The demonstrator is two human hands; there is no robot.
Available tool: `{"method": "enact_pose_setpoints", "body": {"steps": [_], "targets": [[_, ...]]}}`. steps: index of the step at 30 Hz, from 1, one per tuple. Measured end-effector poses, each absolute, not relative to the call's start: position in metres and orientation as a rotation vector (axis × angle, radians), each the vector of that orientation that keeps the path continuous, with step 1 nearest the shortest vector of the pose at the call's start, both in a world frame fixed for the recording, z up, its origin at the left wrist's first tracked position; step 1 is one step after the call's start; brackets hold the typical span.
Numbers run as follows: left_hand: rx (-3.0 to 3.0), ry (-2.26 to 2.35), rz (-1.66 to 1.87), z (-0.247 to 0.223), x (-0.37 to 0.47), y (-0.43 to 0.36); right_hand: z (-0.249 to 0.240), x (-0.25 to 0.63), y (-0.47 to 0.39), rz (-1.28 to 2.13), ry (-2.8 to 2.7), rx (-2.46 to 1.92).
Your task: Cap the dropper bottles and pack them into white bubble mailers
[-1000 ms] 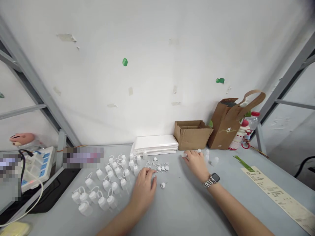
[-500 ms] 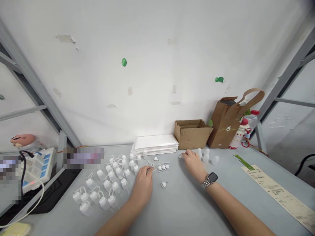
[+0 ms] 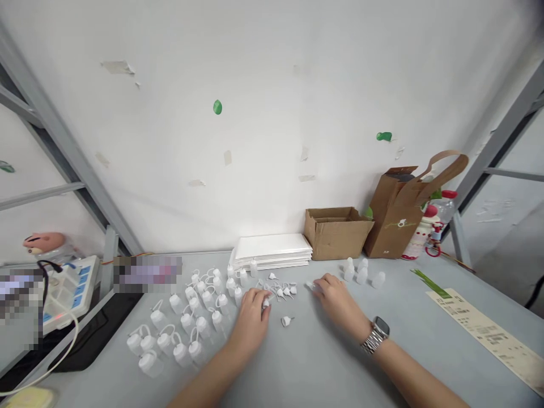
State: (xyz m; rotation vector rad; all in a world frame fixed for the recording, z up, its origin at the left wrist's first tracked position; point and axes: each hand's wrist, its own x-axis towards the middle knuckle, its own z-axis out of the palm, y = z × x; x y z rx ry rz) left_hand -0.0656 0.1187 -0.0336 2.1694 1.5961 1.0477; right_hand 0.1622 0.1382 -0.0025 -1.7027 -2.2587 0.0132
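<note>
**Left hand [image 3: 251, 315] is holding a cap [image 3: 266, 303], right hand [image 3: 339, 300] is holding a bottle [image 3: 313, 287]**

At the far left of the table [image 3: 301, 362], a pink toy [image 3: 45, 242] is resting behind a power strip [image 3: 80, 286]. A black mat [image 3: 96, 331] is lying to the right of the strip.

Next, many capped bottles [image 3: 187, 323] are standing in a loose group, and the nearest one is leaning a little. Just to their right is the left hand. Its thumb and first finger are closing on the white cap, which they are partly hiding.

Behind this hand, a pile of white paper [image 3: 272, 249] is lying near the wall [image 3: 255, 113]. To the right of the hand, several loose caps [image 3: 287, 292] are lying close together, and a single cap [image 3: 286, 321] is lying nearer, apart from them.

Farther right, the right hand is pinching the clear bottle between its fingertips; the bottle is pointing to the left. A watch [image 3: 381, 326] is sitting on this wrist. Behind the hand, an open box [image 3: 338, 238] is standing by the wall. Three bottles without caps [image 3: 362, 276] are standing to the right of the hand, in front of a brown bag [image 3: 393, 226]. At the right edge, a long paper slip [image 3: 484, 334] is lying flat.
</note>
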Motion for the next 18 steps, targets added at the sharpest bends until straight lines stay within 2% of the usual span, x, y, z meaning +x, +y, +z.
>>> {"method": "enact_pose_setpoints", "body": {"steps": [6, 9, 18], "targets": [[2.081, 1.591, 1.028, -0.030, -0.065, 0.118, 0.005, 0.151, 0.133, 0.766, -1.818, -1.494], [2.062, 1.569, 1.014, -0.028, -0.064, 0.117, 0.009, 0.139, 0.124, 1.035, -1.704, -1.358], [2.002, 1.501, 1.042, -0.025, -0.064, 0.115, 0.014, 0.128, 0.108, 1.057, -1.700, -1.342]]}}
